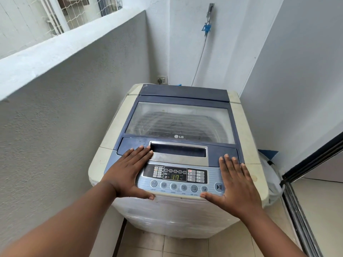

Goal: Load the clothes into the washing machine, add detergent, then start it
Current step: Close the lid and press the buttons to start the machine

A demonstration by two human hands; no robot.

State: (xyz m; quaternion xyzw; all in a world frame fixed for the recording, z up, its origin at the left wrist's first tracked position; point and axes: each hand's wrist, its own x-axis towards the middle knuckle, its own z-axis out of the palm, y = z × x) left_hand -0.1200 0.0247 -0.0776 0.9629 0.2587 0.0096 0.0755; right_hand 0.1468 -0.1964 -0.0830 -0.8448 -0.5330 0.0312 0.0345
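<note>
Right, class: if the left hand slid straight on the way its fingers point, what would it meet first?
The left hand lies flat, fingers aimed up and right. Its fingertips already touch the silver handle recess of the closed lid, so that frame comes first, probably.

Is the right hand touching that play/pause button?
Apart. In the head view the right hand lies flat beside the play/pause button, which shows whole, uncovered.

There was 1 washing machine (178,141), 2 hands, left (128,169) and right (235,184), 1 wall socket (162,79), and 1 tap (208,19).
</note>
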